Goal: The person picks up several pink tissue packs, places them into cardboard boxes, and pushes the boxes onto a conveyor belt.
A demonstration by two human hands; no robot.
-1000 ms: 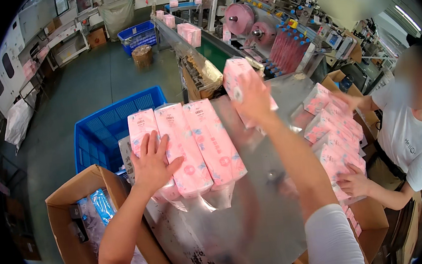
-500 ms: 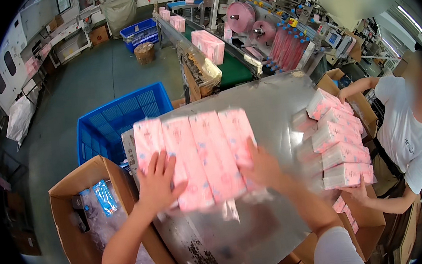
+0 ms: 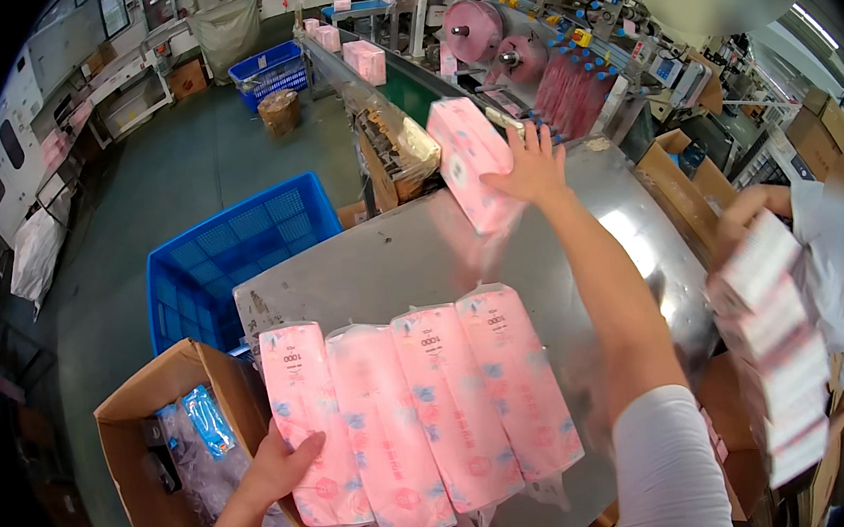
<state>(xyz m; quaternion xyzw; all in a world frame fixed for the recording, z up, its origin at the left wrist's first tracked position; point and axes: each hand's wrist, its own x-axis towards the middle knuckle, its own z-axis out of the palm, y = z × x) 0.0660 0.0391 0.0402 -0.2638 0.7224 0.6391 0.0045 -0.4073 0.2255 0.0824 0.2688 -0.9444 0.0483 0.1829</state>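
Four pink soft tissue packs (image 3: 425, 414) lie side by side in a row on the metal table. My left hand (image 3: 284, 464) grips the leftmost one at its left side, thumb on top, with the other fingers mostly hidden. Farther away, my right hand (image 3: 536, 165) reaches to another pink tissue pack (image 3: 474, 164) at the conveyor's near end. Its thumb lies against that pack's right side, while the fingers are stretched and spread. This pack stands tilted over the table's far edge.
The metal table (image 3: 343, 280) adjoins a green conveyor belt (image 3: 413, 99) carrying more packs. At left are a blue crate (image 3: 239, 239) and a carton (image 3: 151, 378) with plastic bags. On the right, a co-worker (image 3: 838, 257) holds a blurred stack of packs (image 3: 772, 343) above an open carton.
My right hand has left the row and reached out to the far pack, which has come off the belt. The row sits nearer me. The co-worker's stack has been lifted off the table.
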